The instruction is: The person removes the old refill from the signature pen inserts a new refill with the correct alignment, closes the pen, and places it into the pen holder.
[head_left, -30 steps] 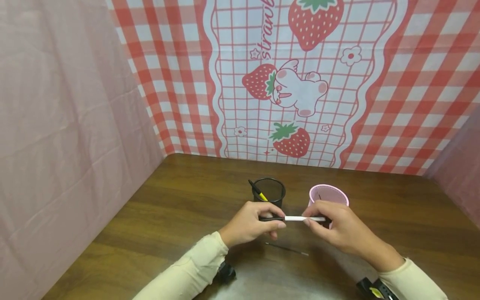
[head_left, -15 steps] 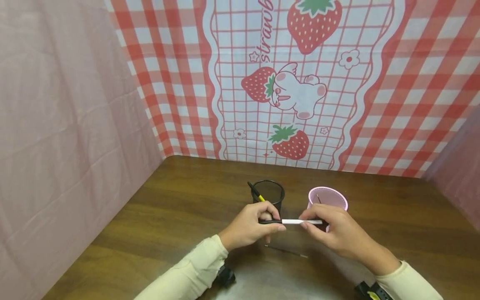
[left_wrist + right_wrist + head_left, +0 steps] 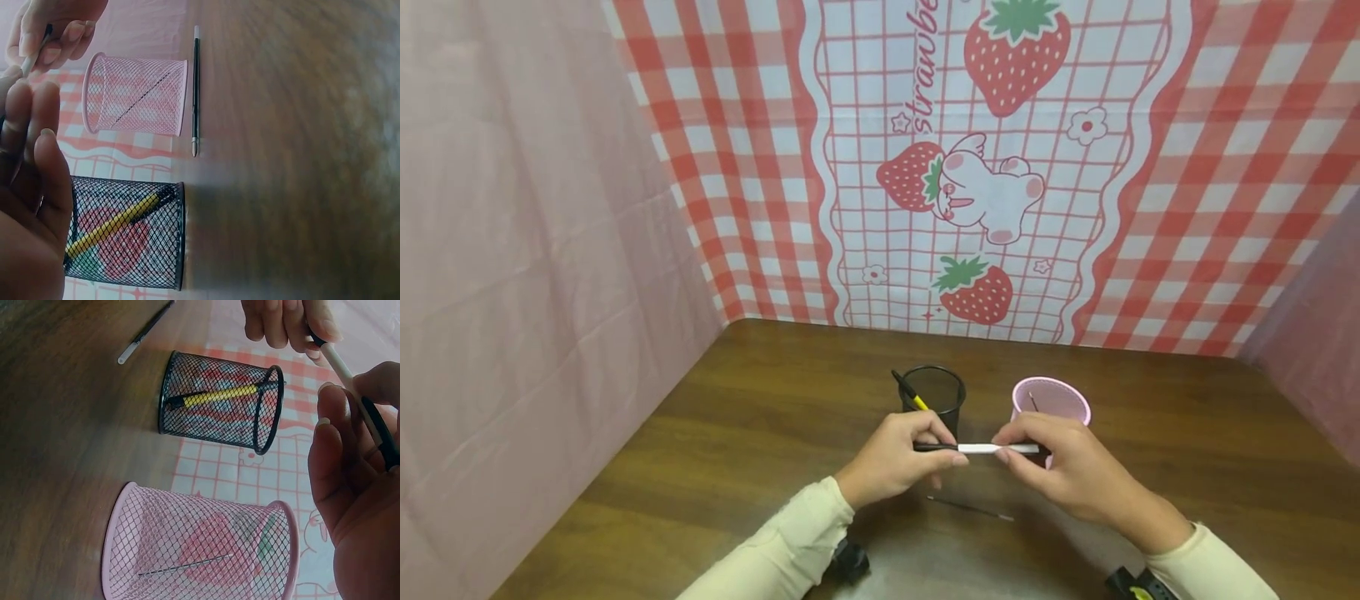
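Observation:
A white pen with black ends (image 3: 976,448) lies level between my two hands in the head view. My left hand (image 3: 887,460) pinches its black left end between thumb and fingers. Thumb and index finger of my right hand (image 3: 1078,468) pinch the white barrel closer to its right end. In the right wrist view, the pen's white barrel (image 3: 337,365) spans from one hand to the other, with a dark part under the right fingers. Below the hands, a thin dark pen refill (image 3: 970,508) rests on the table; the left wrist view shows its metal tip.
Behind my left hand stands a black mesh cup (image 3: 932,367) holding a yellow and black pen (image 3: 921,402). Beside it, a pink mesh cup (image 3: 1051,381) has a thin dark stick leaning inside. A strawberry-print cloth (image 3: 985,183) hangs along the wooden table's (image 3: 700,450) back edge.
The head view has shifted slightly, so everything sits a little lower and further left in it. Both hands keep their pinch on the pen.

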The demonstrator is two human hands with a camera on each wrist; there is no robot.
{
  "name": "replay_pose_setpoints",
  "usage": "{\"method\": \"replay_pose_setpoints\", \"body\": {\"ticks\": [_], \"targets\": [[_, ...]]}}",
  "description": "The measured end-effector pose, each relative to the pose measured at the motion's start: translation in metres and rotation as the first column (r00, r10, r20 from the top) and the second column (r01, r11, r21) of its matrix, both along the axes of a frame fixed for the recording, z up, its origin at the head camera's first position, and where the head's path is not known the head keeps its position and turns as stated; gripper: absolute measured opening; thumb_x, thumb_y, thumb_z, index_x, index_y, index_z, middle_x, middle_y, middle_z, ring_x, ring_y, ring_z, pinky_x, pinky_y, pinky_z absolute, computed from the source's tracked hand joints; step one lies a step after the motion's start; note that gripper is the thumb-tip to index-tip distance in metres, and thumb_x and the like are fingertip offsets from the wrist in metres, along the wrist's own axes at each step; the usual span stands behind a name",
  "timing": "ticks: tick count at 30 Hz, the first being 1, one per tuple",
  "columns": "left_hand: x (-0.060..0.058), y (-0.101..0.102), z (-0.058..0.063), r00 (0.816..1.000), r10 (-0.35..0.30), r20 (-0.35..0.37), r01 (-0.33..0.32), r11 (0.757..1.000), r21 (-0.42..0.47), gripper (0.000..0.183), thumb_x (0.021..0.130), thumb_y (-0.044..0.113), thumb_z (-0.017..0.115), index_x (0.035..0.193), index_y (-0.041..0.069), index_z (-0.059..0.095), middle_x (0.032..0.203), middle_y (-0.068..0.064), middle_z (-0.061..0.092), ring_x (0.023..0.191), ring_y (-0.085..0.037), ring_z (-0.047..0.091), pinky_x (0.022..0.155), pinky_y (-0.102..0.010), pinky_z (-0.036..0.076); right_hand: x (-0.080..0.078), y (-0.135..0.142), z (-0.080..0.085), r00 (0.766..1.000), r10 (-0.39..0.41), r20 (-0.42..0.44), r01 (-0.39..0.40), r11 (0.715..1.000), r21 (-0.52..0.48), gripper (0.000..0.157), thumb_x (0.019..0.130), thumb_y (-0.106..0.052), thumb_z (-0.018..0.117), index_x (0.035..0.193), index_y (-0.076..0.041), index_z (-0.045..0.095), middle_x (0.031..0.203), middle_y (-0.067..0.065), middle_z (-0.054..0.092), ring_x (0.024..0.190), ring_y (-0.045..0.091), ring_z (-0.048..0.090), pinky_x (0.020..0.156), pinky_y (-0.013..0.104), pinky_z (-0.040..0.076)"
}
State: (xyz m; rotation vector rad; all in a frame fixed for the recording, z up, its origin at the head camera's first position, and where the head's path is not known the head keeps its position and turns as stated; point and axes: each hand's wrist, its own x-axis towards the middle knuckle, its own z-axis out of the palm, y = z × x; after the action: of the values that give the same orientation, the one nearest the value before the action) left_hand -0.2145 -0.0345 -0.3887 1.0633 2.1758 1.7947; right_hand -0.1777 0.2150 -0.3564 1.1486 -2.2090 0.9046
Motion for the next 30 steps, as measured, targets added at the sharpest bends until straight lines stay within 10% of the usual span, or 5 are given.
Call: {"method": "replay_pose_setpoints", "body": {"ticks": [30], "targets": [[0.0007,-0.0006,0.0019,1.0,-0.001,-0.009,0.001,0.999,0.045,0.014,0.095,0.008,0.067,0.107,0.009,0.061,0.077,-0.002,0.062,0.06,-0.01,0.06,0.054,-0.041,0.057,-0.0035,0.0088,0.0073,0.998,-0.062,-0.011,0.063,0.998,0.026,0.035,0.077,0.003,0.081,0.096,-0.024,0.07,0.091,-0.019,0.065,0.071,-0.001,0.055,0.059,0.016,0.045]]}}
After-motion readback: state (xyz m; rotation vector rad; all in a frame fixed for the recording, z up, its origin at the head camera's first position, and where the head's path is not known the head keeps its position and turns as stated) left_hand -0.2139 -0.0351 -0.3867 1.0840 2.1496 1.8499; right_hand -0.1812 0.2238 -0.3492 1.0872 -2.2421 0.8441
